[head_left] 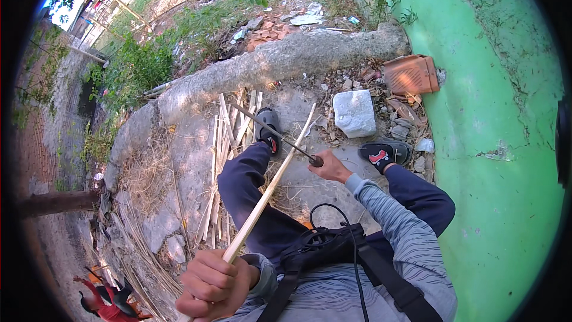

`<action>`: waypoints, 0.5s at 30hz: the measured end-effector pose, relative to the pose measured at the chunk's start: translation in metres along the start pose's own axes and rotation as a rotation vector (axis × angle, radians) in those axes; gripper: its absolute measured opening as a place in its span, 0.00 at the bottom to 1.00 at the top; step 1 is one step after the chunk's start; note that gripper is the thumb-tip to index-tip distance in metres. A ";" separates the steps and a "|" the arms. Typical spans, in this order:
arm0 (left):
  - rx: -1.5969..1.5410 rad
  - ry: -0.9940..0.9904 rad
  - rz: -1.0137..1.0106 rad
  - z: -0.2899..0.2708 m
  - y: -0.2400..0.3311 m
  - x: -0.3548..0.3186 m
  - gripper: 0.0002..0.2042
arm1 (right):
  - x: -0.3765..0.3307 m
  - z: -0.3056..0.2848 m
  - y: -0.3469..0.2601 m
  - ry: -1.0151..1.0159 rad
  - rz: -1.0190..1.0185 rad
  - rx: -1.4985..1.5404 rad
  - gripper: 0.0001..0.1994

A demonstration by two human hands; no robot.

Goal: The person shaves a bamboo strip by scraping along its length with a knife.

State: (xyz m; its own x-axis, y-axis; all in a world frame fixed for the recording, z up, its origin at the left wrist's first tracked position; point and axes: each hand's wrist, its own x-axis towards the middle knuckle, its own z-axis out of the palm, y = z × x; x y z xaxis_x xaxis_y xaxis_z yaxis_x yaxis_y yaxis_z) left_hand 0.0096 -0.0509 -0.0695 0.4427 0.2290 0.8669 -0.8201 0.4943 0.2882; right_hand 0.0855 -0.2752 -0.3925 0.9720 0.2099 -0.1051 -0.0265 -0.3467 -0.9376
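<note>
My left hand (211,283) is closed round the near end of a long pale strip (259,206), which looks like split bamboo and slants up and away to the right. In my right hand (330,167) is the dark rounded handle of a long, thin-bladed knife (271,133). Its blade points to the far left and crosses the strip near the strip's far end; whether the two touch, I cannot tell. Between my left foot and the dry fibres lies a loose pile of similar strips (214,188) on the concrete.
A white block (354,113) and an orange hollow brick (411,75) lie near the green wall (488,203). A low concrete kerb (256,65) curves across the far side. Dry shavings (149,185) lie at left. A person in red (107,304) is at the lower left.
</note>
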 end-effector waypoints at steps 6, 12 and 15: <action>-0.026 0.026 -0.029 -0.012 -0.001 0.012 0.24 | 0.044 0.008 0.083 0.065 0.072 -0.103 0.14; 0.000 0.104 -0.041 -0.040 -0.003 0.023 0.24 | 0.079 0.005 0.119 0.103 0.139 -0.158 0.16; 0.011 0.151 -0.015 -0.059 0.001 0.030 0.25 | 0.079 0.011 0.090 0.140 0.088 -0.144 0.17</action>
State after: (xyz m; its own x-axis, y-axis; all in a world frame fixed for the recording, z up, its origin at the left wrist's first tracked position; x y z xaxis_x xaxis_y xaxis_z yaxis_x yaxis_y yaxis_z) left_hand 0.0437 0.0055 -0.0672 0.5035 0.3457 0.7918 -0.8168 0.4892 0.3058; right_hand 0.1578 -0.2797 -0.4888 0.9906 0.0480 -0.1279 -0.0886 -0.4873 -0.8687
